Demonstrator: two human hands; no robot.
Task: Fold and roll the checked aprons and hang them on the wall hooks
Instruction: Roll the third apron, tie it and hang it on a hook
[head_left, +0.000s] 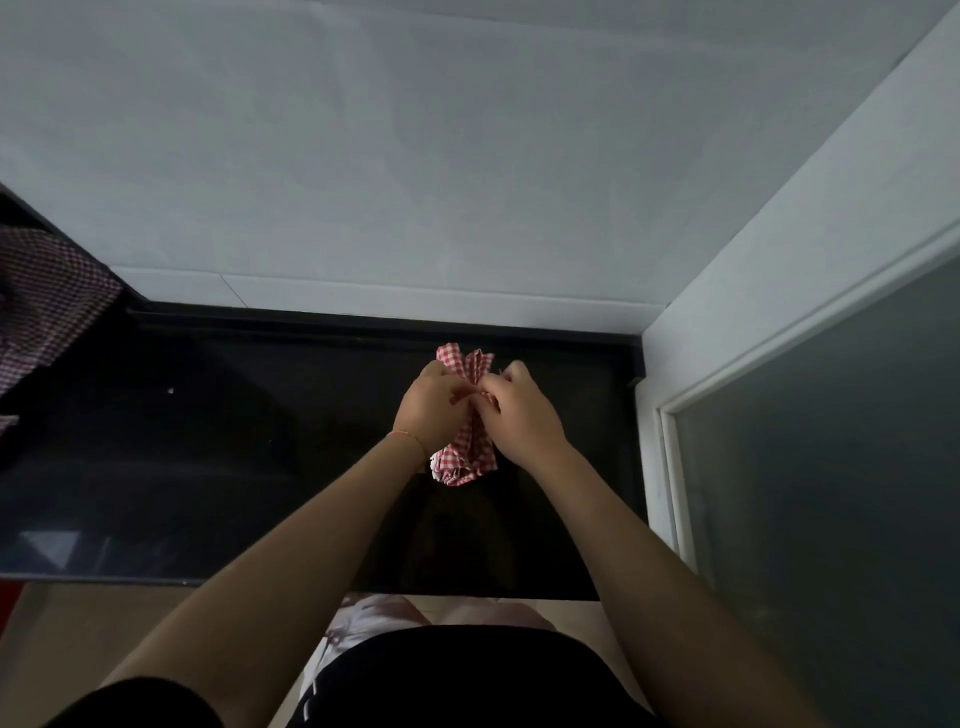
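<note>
1. Red-and-white checked apron (467, 447): bunched into a tight, upright bundle over the far right part of the black countertop (234, 457), near the back wall. Pleated ends fan out above and below the hands. Whether its lower end touches the surface cannot be told.
2. Left hand (431, 410): fingers curled round the middle of the bundle from the left, gripping it. A thin orange thread sits at the wrist.
3. Right hand (519, 415): fingers curled in against the bundle from the right, pinching the cloth; its fingertips meet those of the left hand.
4. Second checked cloth (47, 306): darker, red-and-white, lying at the far left edge, well apart from the bundle, partly cut off by the frame.
5. White wall (415, 182): behind the countertop.
6. Frosted glass door (831, 493): white-framed, at the right.
7. Containers: none in view.
</note>
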